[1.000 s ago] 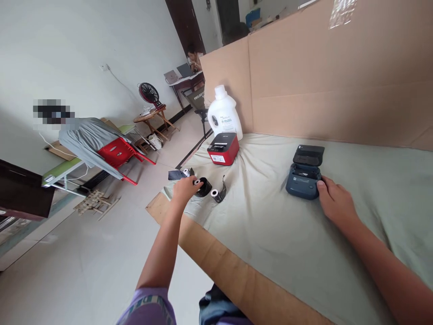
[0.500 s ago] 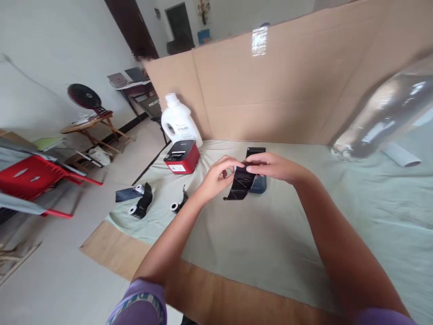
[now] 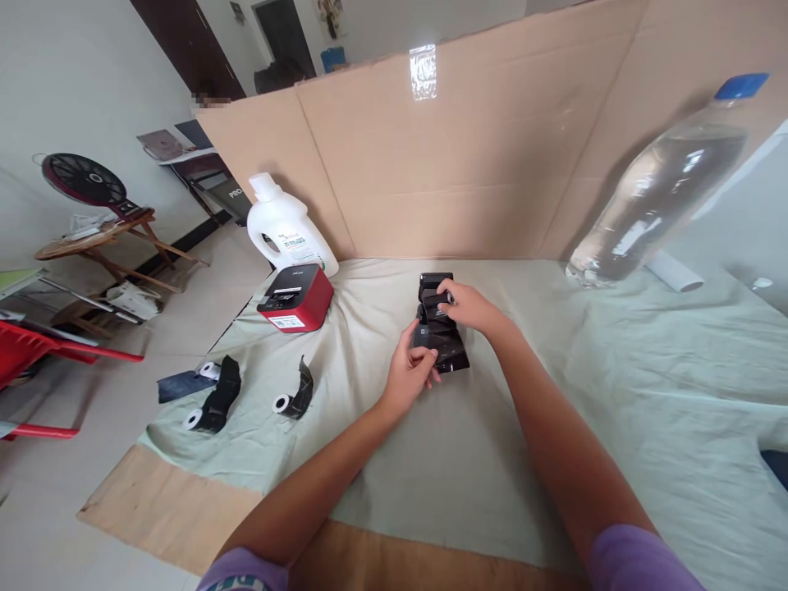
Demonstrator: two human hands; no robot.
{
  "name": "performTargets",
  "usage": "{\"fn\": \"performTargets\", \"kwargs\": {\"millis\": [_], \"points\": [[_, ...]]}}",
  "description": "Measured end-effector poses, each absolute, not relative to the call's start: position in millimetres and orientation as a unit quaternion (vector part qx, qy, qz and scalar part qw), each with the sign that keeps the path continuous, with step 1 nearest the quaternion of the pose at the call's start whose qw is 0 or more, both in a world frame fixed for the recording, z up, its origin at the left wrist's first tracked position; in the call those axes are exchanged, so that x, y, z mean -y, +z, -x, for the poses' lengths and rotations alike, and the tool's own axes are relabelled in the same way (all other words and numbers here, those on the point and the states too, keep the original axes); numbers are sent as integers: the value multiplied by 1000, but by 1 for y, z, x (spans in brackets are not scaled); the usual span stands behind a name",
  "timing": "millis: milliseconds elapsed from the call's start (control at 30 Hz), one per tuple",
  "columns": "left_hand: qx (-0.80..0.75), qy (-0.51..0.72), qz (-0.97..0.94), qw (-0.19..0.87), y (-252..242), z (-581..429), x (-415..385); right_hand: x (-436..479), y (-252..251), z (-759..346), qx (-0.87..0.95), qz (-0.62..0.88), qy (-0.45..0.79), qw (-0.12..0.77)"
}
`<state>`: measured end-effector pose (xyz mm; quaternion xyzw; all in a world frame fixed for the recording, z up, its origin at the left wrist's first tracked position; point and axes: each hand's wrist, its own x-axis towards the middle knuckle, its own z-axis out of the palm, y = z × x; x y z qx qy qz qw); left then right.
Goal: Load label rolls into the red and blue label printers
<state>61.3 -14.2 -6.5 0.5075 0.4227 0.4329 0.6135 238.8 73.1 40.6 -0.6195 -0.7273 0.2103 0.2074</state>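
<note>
A small dark blue printer [image 3: 432,286] with its lid open sits in the middle of the green cloth [image 3: 554,394]. A black paper strip [image 3: 454,355] runs from the printer's bay toward me. My left hand [image 3: 411,374] is closed, pinching the strip's near end just in front of the printer. My right hand [image 3: 469,305] is curled over the printer's open bay, fingertips pressed on the strip's far end. What lies under those fingers is hidden.
A red printer [image 3: 295,297] and a white detergent jug [image 3: 286,226] stand at the back left. Two paper rolls with black wrap [image 3: 213,404] [image 3: 294,398] lie at the cloth's left edge. A water bottle [image 3: 658,197] stands at the back right against the cardboard wall [image 3: 468,164].
My left hand took a black-wrapped roll from the left edge and brought it to the middle. Both hands held the strip in the air, then lowered it onto the blue printer.
</note>
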Motion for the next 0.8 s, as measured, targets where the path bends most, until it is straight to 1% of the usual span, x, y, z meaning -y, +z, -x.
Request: {"fn": "performTargets", "kwargs": {"millis": [100, 233, 433, 700, 800], "points": [[-438, 458, -489, 599, -13, -61, 13, -68, 38, -228, 720, 648, 170, 179], [-435, 470, -489, 593, -19, -59, 14, -66, 40, -220, 730, 651, 120, 169], [-438, 496, -484, 572, -19, -58, 18, -74, 33, -224, 711, 644, 173, 225], [-444, 485, -490, 572, -19, -59, 17, -64, 32, -215, 711, 681, 106, 136], [-444, 481, -493, 573, -20, -60, 16, -61, 33, -209, 700, 695, 105, 126]]}}
